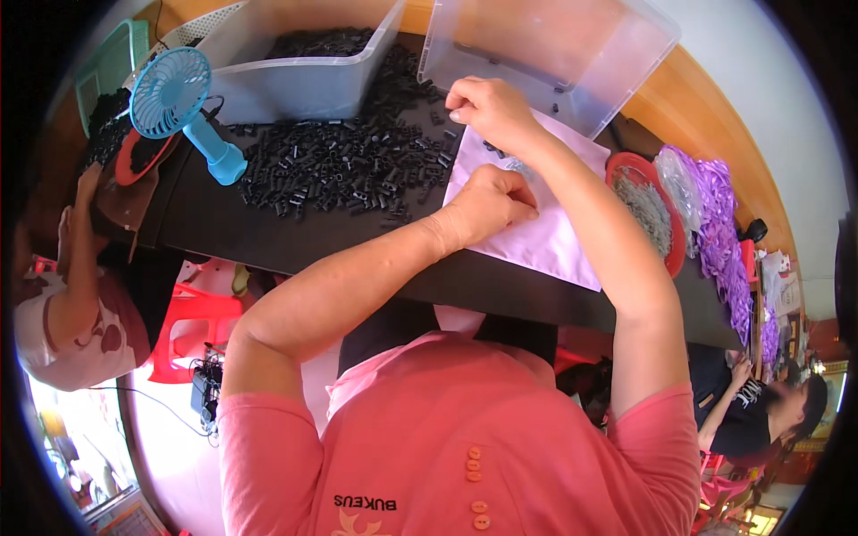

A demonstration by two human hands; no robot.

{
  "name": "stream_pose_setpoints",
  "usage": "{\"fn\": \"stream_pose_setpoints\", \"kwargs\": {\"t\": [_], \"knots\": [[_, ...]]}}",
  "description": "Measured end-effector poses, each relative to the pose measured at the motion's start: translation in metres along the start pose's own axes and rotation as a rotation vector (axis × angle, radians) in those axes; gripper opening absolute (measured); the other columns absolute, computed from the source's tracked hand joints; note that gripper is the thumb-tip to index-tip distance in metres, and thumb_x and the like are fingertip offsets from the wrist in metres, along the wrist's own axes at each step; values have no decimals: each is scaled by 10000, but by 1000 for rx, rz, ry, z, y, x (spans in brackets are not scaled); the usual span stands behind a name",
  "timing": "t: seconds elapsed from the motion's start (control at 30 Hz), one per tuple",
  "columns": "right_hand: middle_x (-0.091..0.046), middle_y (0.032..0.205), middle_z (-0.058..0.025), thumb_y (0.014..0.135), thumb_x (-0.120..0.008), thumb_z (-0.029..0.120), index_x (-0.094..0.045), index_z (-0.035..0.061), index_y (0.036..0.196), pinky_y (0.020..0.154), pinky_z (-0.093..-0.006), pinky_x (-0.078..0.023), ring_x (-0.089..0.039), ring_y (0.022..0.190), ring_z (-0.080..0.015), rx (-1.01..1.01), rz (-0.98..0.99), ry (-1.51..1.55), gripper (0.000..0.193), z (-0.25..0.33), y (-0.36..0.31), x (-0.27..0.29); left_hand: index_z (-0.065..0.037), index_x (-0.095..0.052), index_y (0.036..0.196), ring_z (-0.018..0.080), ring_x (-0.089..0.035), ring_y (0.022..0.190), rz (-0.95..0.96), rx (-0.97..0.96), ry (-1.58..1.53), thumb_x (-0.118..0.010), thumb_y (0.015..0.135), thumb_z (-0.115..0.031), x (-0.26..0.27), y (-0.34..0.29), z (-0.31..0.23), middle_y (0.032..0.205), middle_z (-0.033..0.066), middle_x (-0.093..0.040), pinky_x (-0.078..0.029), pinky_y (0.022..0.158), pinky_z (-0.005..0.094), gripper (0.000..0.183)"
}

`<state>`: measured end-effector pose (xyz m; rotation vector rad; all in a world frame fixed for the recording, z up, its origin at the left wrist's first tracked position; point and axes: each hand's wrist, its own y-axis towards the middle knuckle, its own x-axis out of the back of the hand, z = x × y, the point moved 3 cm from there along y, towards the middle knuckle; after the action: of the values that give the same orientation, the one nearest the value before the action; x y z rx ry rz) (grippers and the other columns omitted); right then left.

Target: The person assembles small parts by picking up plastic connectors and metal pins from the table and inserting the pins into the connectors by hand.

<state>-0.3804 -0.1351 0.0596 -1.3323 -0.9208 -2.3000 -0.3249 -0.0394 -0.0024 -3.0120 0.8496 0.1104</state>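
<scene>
A pink cloth [547, 239] lies on the dark table [234, 230], right of a wide heap of small black tubular plastic pieces [335, 170]. Above the cloth's near half, my left hand [490, 207] is closed, thumb and fingers pinched together; whatever is between them is too small to make out. My right hand [490, 109] reaches across to the heap's right side, fingers bent and closed near the cloth's far left corner. What it may hold is hidden. A few black pieces and something clear and small lie on the cloth between my hands, partly covered by my right forearm.
A clear bin [295, 89] with black pieces stands behind the heap; another clear bin [545, 54] is behind the cloth. A blue fan [183, 103] stands left. Rightward are a red basin [677, 255] of small grey pieces and purple strips [719, 232]. Two people sit nearby.
</scene>
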Motion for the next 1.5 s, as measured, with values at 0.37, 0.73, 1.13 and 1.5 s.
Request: {"fn": "stream_pose_setpoints", "kwargs": {"t": [0.37, 0.73, 1.13, 1.5], "knots": [[-638, 837, -59, 736, -672, 139, -666, 65, 832, 676, -387, -487, -630, 780, -252, 134, 273, -123, 121, 18, 7, -23, 15, -693, 806, 230, -641, 773, 3, -70, 145, -723, 707, -86, -1, -7, -12, 779, 139, -686, -502, 755, 336, 145], [-646, 875, -48, 727, -685, 154, -671, 75, 872, 683, -374, -486, -626, 773, -241, 115, 262, -80, 166, 22, 7, -21, 13, -692, 811, 260, -651, 801, -11, -122, 183, -741, 694, -89, -4, -4, -8, 794, 162, -684, -503, 777, 357, 163], [-626, 860, -53, 724, -678, 130, -658, 91, 881, 691, -389, -493, -627, 798, -255, 241, 276, -118, 163, 22, 16, -36, 28, -697, 811, 285, -665, 804, -39, -205, 218, -738, 679, -85, 2, -3, -3, 815, 181, -693, -515, 774, 360, 179], [-624, 861, -79, 724, -658, 106, -642, 86, 829, 684, -447, -476, -622, 816, -317, 220, 259, -133, 108, 21, 7, -29, 34, -699, 820, 212, -654, 763, -38, -182, 242, -722, 693, -76, -5, -4, -5, 784, 137, -692, -511, 748, 321, 169]]}}
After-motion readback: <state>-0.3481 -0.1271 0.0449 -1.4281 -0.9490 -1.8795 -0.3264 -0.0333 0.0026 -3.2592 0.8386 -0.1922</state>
